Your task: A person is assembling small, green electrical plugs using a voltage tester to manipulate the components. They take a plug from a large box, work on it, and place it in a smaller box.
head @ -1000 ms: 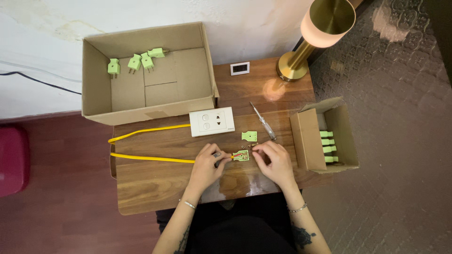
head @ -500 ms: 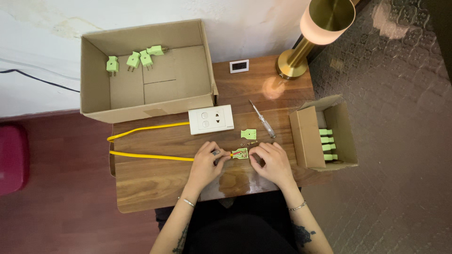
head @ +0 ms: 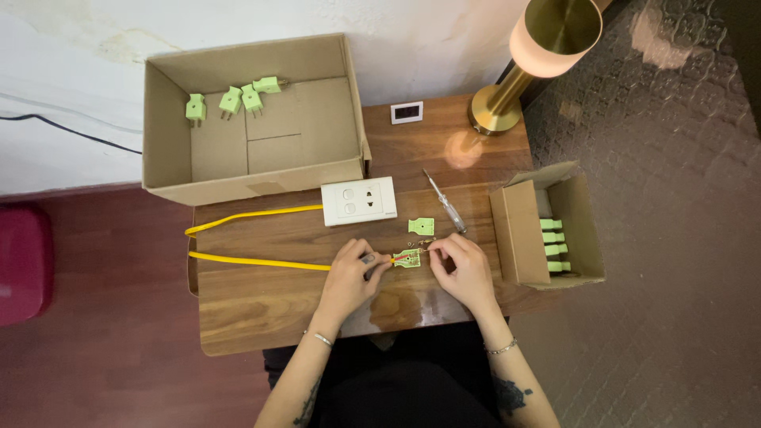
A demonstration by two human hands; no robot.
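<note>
Seen from my remote station: my left hand [head: 349,273] pinches the yellow cable [head: 261,261] just behind its fingers, feeding its end into the opened green plug half [head: 408,257] lying on the table [head: 261,305] between both hands. My right hand [head: 464,265] has its fingers closed on a tiny part at the plug's far edge; I cannot tell which. I judge this the wiring step. Next calls for the screwdriver [head: 444,200] and loose green cover [head: 421,226], both just beyond the fingers.
</note>
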